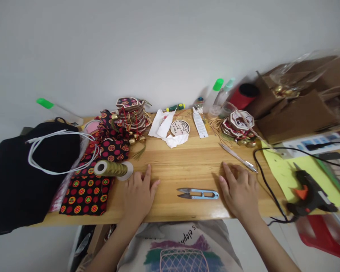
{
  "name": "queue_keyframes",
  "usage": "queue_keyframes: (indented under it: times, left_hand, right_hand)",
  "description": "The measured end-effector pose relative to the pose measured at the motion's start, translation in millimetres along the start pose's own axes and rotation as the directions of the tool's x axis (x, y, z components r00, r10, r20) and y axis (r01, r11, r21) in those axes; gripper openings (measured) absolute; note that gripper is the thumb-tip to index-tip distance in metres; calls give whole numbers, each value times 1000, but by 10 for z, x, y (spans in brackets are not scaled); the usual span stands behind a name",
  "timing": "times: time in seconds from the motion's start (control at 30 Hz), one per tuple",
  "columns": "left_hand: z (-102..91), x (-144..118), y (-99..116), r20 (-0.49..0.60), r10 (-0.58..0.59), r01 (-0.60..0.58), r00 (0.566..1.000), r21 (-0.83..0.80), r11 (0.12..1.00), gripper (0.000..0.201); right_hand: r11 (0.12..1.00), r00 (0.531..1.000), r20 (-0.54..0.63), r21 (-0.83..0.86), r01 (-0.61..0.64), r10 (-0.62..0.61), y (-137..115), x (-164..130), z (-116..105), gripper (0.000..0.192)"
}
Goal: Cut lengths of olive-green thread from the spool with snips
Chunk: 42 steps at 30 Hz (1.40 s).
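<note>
Both hands lie palm down on the bench (170,158), fingers spread and grip released: the left hand (138,194) just beside the olive thread spool (113,169), the right hand (240,189) near a slim silver tool (238,156). Between them lie the blue-handled snips (204,194), held by neither. No piece is being worked; the octagonal pieces in the left stack (133,119) and right stack (239,126), hung with bells and cords, look largely made up, though how much remains cannot be told. At the back, a small clear cup (214,111) stands beside a green-capped bottle (214,96); the contents of both are too indistinct to name. On the right, the cardboard box (291,117) is open, with crumpled clear plastic (300,71) and gold bells (285,91) showing at its top.
</note>
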State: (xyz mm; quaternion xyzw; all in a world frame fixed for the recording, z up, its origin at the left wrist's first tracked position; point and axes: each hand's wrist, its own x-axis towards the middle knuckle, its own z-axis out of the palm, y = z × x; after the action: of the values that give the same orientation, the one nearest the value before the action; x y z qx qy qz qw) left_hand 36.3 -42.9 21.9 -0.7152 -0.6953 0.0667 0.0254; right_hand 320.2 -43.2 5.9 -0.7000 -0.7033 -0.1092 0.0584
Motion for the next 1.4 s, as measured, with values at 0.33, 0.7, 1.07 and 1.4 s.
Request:
queue_keyframes:
  times: [0.33, 0.7, 1.07, 1.4]
  left_hand:
    - [-20, 71, 16, -21, -4, 4, 1000, -7, 1000, 54]
    - [-74, 155, 33, -9, -12, 12, 1000, -9, 1000, 52]
    - [-57, 191, 47, -17, -37, 36, 999, -53, 998, 51]
    - [-31, 207, 56, -42, -44, 41, 998, -72, 997, 52]
  right_hand:
    - [1000, 1000, 0, -29, -5, 5, 2, 78, 39, 44]
    - [1000, 1000, 1, -17, 0, 0, -3, 169, 19, 45]
    - [999, 999, -11, 14, -35, 35, -23, 222, 65, 46]
    - [1000, 999, -28, -1, -26, 26, -54, 220, 52, 47]
